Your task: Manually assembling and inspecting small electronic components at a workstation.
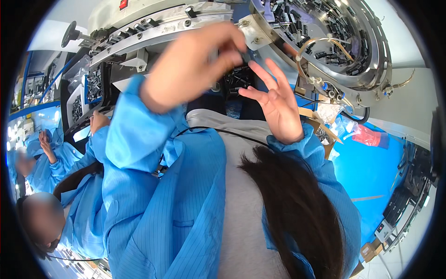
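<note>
My left hand reaches up over the machine's edge, its fingers curled in and smeared by motion. A small dark piece shows at its fingertips, too blurred to name. Just right of it is my right hand, palm turned up and fingers apart, the index fingertip close to that piece. Below the hands sits a dark bin of small black cylindrical parts, which look like capacitors. Up at the right, a round metal feeder bowl holds many more of these.
A metal rail with black cylinders along it runs across the upper left. Hoses and fittings sit under the bowl. An opened carton and a red plastic bag lie at the right. Co-workers in blue coats sit at the left.
</note>
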### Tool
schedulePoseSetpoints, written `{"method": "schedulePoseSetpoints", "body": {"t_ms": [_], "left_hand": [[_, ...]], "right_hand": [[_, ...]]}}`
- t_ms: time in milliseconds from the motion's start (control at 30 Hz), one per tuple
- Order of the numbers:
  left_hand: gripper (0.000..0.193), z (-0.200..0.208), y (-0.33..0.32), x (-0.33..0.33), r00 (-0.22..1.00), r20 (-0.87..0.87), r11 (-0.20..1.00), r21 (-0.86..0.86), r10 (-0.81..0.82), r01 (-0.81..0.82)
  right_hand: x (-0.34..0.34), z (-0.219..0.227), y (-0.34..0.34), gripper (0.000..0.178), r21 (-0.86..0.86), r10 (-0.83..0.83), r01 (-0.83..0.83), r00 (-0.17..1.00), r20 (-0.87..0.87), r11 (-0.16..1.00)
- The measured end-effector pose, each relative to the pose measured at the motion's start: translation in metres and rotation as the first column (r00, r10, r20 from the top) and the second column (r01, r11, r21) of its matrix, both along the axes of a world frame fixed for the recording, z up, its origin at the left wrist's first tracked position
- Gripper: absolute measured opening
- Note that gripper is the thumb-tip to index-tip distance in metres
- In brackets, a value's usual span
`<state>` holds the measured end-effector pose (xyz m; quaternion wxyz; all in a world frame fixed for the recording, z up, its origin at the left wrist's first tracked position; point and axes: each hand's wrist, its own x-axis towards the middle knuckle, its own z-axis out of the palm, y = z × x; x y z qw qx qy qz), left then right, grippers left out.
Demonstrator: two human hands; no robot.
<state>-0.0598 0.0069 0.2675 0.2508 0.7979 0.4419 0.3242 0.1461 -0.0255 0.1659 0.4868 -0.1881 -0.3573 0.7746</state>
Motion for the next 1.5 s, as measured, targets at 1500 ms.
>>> {"method": "schedulePoseSetpoints", "body": {"t_ms": [1500], "left_hand": [[0.011,0.076,-0.051,-0.021,0.621,0.731,0.859,0.482,-0.284,-0.174]], "right_hand": [[-0.045,-0.18,0.08,0.014,0.333,-0.89,-0.916,-0.052,0.453,0.223]]}}
